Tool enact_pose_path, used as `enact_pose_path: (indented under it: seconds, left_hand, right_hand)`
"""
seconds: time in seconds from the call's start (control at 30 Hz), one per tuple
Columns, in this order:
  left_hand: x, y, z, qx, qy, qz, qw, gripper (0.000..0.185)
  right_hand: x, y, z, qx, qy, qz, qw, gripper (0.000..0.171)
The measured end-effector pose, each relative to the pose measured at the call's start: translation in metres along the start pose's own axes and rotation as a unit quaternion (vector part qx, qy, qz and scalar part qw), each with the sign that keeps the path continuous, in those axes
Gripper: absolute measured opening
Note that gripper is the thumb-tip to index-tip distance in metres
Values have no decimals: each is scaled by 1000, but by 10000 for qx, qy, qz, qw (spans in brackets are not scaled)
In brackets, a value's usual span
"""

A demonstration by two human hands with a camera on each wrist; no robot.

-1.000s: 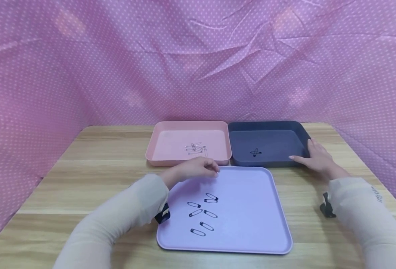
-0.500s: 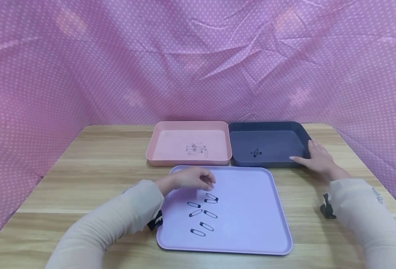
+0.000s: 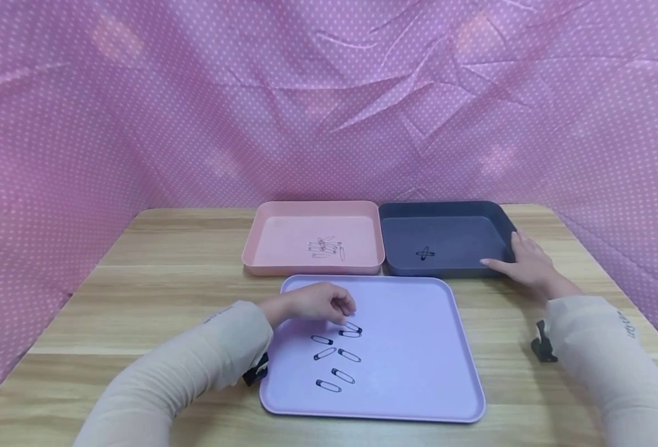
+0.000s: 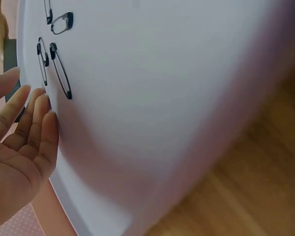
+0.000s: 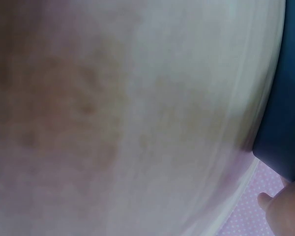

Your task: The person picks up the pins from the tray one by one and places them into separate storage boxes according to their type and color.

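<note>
Head view: left hand over rear-left part of lilac tray, fingers loosely curled and bunched, tips just above the top pair of black safety pins; no pin seen gripped, contact w/ pins not clear. Five more black pins scattered below on same tray, near its left half, lying flat and apart from each other. Right hand resting on near right corner of dark navy tray, fingers straight and slightly spread along wall, thumb on near rim. Two crossed black pins inside navy tray, approx centre. Pink tray just left of navy one, walls touching or nearly so; cluster of silver safety pins in its middle. All three trays on wooden table, pink dotted cloth hung behind and at sides. Left wrist view: left hand at lower left, palm up-ish, fingers straight-to-relaxed, side by side, holding nothing; two pins just beyond fingertips on lilac tray surface, not touched; another pin further up at frame edge; table wood at lower right. Right wrist view: mostly blur; navy tray edge at right, one fingertip just below it, rest of right hand out of frame, finger spread not readable here.
</note>
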State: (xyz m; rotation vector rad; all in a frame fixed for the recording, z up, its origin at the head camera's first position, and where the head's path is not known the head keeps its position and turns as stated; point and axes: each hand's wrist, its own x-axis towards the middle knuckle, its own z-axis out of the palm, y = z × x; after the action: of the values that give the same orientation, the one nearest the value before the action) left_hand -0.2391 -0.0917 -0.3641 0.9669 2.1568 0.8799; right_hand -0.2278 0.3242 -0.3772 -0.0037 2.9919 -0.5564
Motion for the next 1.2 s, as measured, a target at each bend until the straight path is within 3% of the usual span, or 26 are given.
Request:
enact_pose_path:
  seconds: [0.3, 1.2]
  left_hand:
    - [2, 0, 2, 713, 112, -80, 9974, 16]
    - [2, 3, 3, 1454, 138, 91, 9892, 12]
  right_hand:
    - [0, -1, 0, -20, 30, -4, 10000, 101]
    - [0, -1, -1, 4, -29, -17, 10000, 102]
